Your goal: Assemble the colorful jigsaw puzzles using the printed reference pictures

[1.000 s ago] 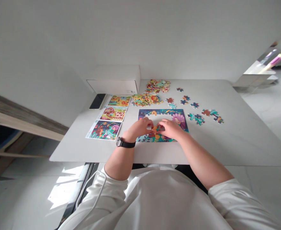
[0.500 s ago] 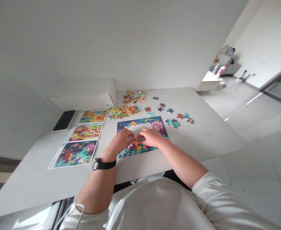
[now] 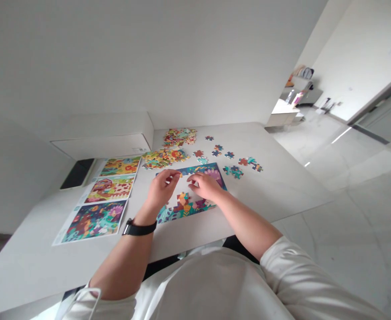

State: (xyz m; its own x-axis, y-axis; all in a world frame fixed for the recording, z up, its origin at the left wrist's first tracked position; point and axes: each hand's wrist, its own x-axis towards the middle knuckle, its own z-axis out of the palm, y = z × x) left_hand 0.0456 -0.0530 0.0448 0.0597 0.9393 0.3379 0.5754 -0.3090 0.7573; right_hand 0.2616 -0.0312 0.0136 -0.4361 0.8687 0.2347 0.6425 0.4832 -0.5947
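Note:
A partly assembled jigsaw puzzle [image 3: 195, 210] lies on the table in front of me, with a gap in its middle. My left hand [image 3: 163, 186], with a black watch on its wrist, is at the puzzle's upper left. Its thumb and forefinger are pinched at a small orange-yellow puzzle piece [image 3: 181, 175]; whether the piece is lifted I cannot tell. My right hand [image 3: 206, 186] hovers over the puzzle's upper right, fingers curved and apart, with nothing visible between them. Below both hands, an orange figure section [image 3: 183, 198] juts up into the gap.
Loose puzzle pieces [image 3: 237, 172] are scattered right of the puzzle. Piles of pieces [image 3: 165, 158] lie beyond it. At left are three picture sheets [image 3: 95, 221], a dark phone [image 3: 78, 174] and a white box [image 3: 102, 144] against the wall.
Both hands have moved from the orange figure section up toward the puzzle's far edge, uncovering that section. The view has shifted slightly.

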